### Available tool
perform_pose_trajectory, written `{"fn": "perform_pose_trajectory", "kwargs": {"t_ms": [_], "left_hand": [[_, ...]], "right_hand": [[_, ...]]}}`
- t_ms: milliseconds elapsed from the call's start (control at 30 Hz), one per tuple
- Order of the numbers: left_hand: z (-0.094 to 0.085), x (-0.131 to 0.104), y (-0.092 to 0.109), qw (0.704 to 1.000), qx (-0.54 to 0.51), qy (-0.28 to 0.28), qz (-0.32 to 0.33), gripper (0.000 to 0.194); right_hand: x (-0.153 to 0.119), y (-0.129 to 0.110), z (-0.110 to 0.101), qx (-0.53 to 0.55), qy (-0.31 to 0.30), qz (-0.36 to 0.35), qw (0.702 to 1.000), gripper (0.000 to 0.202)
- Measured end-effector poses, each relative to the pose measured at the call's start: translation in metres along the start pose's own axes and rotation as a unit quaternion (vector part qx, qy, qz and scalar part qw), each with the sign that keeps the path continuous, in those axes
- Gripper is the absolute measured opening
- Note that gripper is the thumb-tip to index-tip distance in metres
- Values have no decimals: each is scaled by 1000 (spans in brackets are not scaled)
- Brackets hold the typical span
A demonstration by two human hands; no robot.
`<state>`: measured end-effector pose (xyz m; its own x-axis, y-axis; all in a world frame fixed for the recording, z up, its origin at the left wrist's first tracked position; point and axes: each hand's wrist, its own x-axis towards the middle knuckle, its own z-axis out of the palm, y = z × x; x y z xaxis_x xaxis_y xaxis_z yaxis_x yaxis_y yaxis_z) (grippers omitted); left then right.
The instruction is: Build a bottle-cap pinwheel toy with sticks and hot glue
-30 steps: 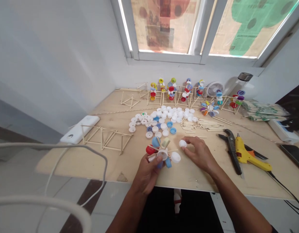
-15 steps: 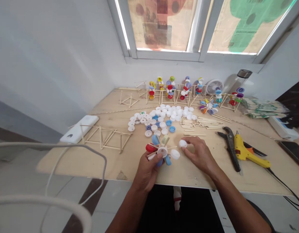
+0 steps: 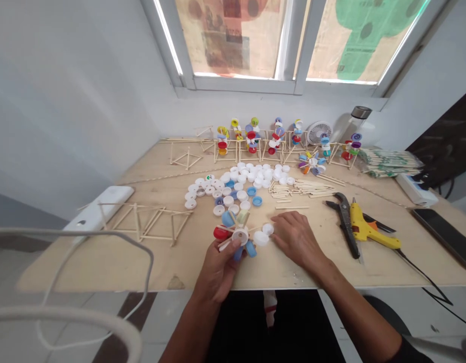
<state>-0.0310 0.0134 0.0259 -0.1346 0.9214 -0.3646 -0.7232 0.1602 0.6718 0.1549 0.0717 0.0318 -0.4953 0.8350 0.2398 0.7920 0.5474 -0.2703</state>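
Observation:
My left hand point(image 3: 221, 264) grips a wheel of bottle caps point(image 3: 240, 236) by its white hub, thumb on the front. Thin sticks radiate from this hub, with red, blue, pale yellow and white caps at their ends. Beside it, my right hand point(image 3: 295, 238) has its fingers curled at a loose-looking white bottle cap point(image 3: 268, 229). That cap meets the end of a bare stick on the wheel's right side; the fingertips are partly hidden. White and blue caps point(image 3: 245, 205) lie in a spread just beyond both hands.
Stick frames point(image 3: 142, 222) stand at left, near a white power bank point(image 3: 104, 206). Small cap wheels on frames point(image 3: 251, 143) line the wall. Loose sticks point(image 3: 312, 187), pliers point(image 3: 346, 224), a yellow glue gun point(image 3: 372, 229) and a phone point(image 3: 448, 237) lie right. A pale cable point(image 3: 142, 247) loops at front left.
My right hand has brought the white cap left, up against the wheel's bare stick end. The view has shifted right; my left hand keeps its hold on the wheel.

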Motion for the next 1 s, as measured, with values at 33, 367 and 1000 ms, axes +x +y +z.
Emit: {"fn": "perform_pose_trajectory", "kwargs": {"t_ms": [33, 367, 1000], "left_hand": [[-1, 1, 0, 1000, -5, -6, -7, 35], [1, 4, 0, 1000, -10, -17, -16, 33], [3, 6, -17, 988, 47, 59, 137, 31]], "right_hand": [[-4, 6, -5, 4, 21, 3, 1000, 30], [-104, 130, -54, -187, 187, 137, 955, 33], [-114, 188, -66, -254, 68, 153, 953, 22]]}}
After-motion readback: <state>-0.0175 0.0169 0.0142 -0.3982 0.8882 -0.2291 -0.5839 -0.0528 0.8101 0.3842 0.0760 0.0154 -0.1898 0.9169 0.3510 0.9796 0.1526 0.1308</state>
